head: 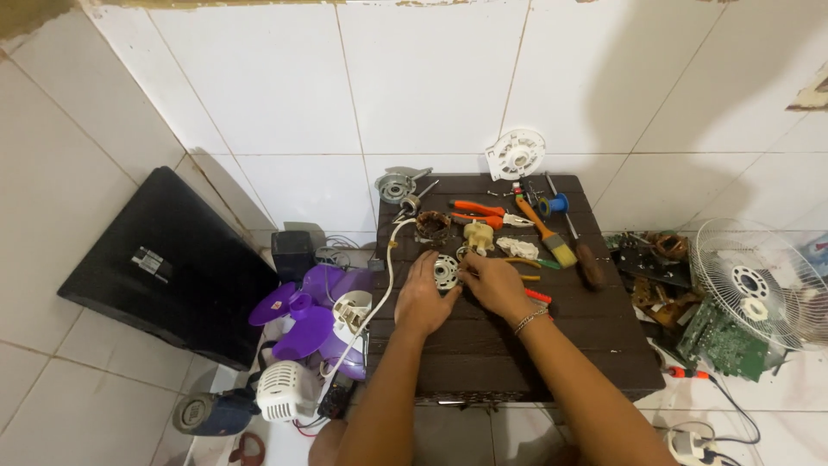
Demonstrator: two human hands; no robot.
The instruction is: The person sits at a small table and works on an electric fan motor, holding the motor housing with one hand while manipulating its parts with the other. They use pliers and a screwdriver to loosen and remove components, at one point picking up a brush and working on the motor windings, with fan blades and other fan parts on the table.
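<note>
A dark slatted table (483, 345) littered with tools stands against white-tiled walls (414, 86).

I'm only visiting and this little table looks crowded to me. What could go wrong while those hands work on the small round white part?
1. The round white part sits between the left hand and right hand; if it slips, it could get lost among the clutter.
2. The orange pliers and paintbrush lie close behind; an elbow or wrist might knock them off the dark table.
3. The white cord trails over the edge and could snag.
</note>
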